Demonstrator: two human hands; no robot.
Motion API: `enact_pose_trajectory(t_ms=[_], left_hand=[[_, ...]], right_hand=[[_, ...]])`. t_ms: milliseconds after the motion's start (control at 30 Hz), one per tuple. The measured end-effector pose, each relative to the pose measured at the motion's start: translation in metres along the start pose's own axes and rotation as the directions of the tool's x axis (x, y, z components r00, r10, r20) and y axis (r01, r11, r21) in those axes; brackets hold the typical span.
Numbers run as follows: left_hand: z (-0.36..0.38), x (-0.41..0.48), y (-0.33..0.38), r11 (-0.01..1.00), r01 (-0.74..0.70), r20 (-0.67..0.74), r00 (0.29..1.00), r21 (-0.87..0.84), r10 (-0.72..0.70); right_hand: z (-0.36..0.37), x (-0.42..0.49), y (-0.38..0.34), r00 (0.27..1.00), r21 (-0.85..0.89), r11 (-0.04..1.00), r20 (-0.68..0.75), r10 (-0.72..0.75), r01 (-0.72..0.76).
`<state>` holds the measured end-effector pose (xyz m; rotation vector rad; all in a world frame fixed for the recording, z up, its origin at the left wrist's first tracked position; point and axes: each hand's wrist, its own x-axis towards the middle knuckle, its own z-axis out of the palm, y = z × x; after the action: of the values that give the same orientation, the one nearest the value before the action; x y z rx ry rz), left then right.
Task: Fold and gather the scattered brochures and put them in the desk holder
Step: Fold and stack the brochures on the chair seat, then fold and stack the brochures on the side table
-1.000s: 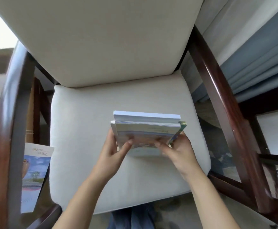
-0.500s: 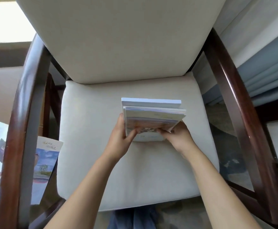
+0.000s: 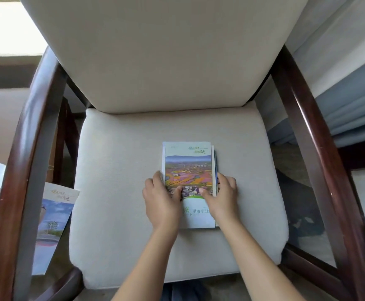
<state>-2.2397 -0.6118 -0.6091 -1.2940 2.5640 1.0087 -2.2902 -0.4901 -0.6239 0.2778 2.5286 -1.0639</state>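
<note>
Brochures [image 3: 188, 168] are lying flat in a slightly uneven stack on the chair's seat cushion [image 3: 122, 170], the top cover showing colourful fields beneath a pale band of green lettering. The left hand [image 3: 159, 198] and right hand [image 3: 222, 196] are gripping the stack's side edges, thumbs pressing on the cover and fingers curling round the sides.

Bare L forearm [image 3: 149, 263] & R forearm [image 3: 262, 263]; blue trousers [image 3: 183, 290] at btm edge
</note>
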Motion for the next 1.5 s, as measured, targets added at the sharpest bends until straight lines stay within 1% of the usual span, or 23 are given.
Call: enact_pose_trajectory(t_ms=[100,167,233,300,367,433,467,533,633,700,767,833,900,1000,1067,1100,1167,1233,1300,1400,1500], left_hand=[[0.002,0.0,0.001,0.983,0.023,-0.045,0.999,0.184,-0.015],[0.003,0.001,-0.002,0.987,0.027,-0.046,0.999,0.155,-0.02],[0.005,-0.001,-0.003,0.994,0.026,-0.036,0.999,0.109,-0.022],[0.007,-0.003,-0.001,0.991,0.037,-0.031,0.999,0.132,-0.033],[0.003,-0.003,-0.001,0.989,0.03,0.006,1.0,0.145,-0.031],[-0.011,-0.002,-0.001,0.996,0.024,0.072,0.997,0.084,-0.03],[-0.023,-0.001,0.001,0.999,0.03,0.097,0.995,0.027,-0.033],[-0.054,0.0,0.007,0.996,0.011,0.101,0.995,-0.087,-0.002],[-0.115,-0.008,0.025,0.954,-0.089,0.14,0.981,-0.286,0.133],[-0.162,-0.016,0.036,0.932,-0.183,0.149,0.96,-0.314,0.238],[-0.211,-0.024,0.04,0.919,-0.254,0.089,0.952,-0.3,0.292],[-0.261,-0.031,0.038,0.912,-0.292,-0.005,0.953,-0.289,0.303],[-0.31,-0.037,0.029,0.912,-0.292,-0.082,0.956,-0.288,0.28],[-0.371,-0.048,-0.003,0.931,-0.227,-0.163,0.969,-0.285,0.187],[-0.403,-0.056,-0.034,0.949,-0.156,-0.179,0.978,-0.274,0.109],[-0.416,-0.059,-0.051,0.956,-0.116,-0.183,0.981,-0.269,0.067],[-0.437,-0.066,-0.088,0.964,-0.04,-0.197,0.98,-0.264,-0.013],[-0.453,-0.072,-0.127,0.966,0.02,-0.206,0.976,-0.259,-0.076],[-0.468,-0.075,-0.165,0.969,0.051,-0.204,0.974,-0.242,-0.102],[-0.491,-0.072,-0.218,0.974,0.07,-0.182,0.977,-0.216,-0.11],[-0.516,-0.066,-0.261,0.983,0.054,-0.156,0.984,-0.173,-0.082]], right_hand=[[0.009,-0.008,0.002,0.996,-0.156,0.988,-0.083,-0.02,0.006],[0.011,-0.012,0.002,0.991,-0.242,0.97,-0.134,-0.003,-0.029],[0.01,-0.012,0.002,0.99,-0.249,0.968,-0.137,0.006,-0.041],[0.008,-0.011,0.0,0.995,-0.256,0.966,-0.099,0.019,-0.044],[0.002,-0.011,-0.005,0.997,-0.291,0.955,-0.047,0.053,-0.064],[-0.014,-0.011,-0.018,0.997,-0.301,0.95,-0.017,0.078,-0.08],[-0.025,-0.012,-0.029,0.997,-0.266,0.961,-0.027,0.074,-0.078],[-0.048,-0.017,-0.052,0.998,-0.141,0.99,-0.064,0.013,-0.022],[-0.074,-0.039,-0.101,0.993,0.061,0.992,-0.062,-0.103,0.107],[-0.08,-0.062,-0.141,0.983,0.133,0.973,-0.027,-0.184,0.186],[-0.077,-0.089,-0.181,0.962,0.159,0.951,0.011,-0.272,0.267],[-0.067,-0.119,-0.225,0.923,0.186,0.913,0.069,-0.38,0.362],[-0.053,-0.151,-0.268,0.866,0.191,0.867,0.118,-0.486,0.46],[-0.027,-0.199,-0.321,0.736,0.162,0.766,0.213,-0.642,0.622],[-0.006,-0.228,-0.347,0.658,0.145,0.71,0.286,-0.697,0.689],[0.005,-0.241,-0.357,0.628,0.14,0.688,0.312,-0.713,0.712],[0.028,-0.266,-0.37,0.595,0.141,0.667,0.347,-0.725,0.731],[0.053,-0.287,-0.378,0.586,0.136,0.67,0.381,-0.715,0.73],[0.079,-0.307,-0.38,0.594,0.106,0.683,0.41,-0.692,0.723],[0.121,-0.334,-0.382,0.635,0.033,0.716,0.433,-0.639,0.698],[0.157,-0.363,-0.389,0.676,-0.005,0.741,0.413,-0.61,0.671]])
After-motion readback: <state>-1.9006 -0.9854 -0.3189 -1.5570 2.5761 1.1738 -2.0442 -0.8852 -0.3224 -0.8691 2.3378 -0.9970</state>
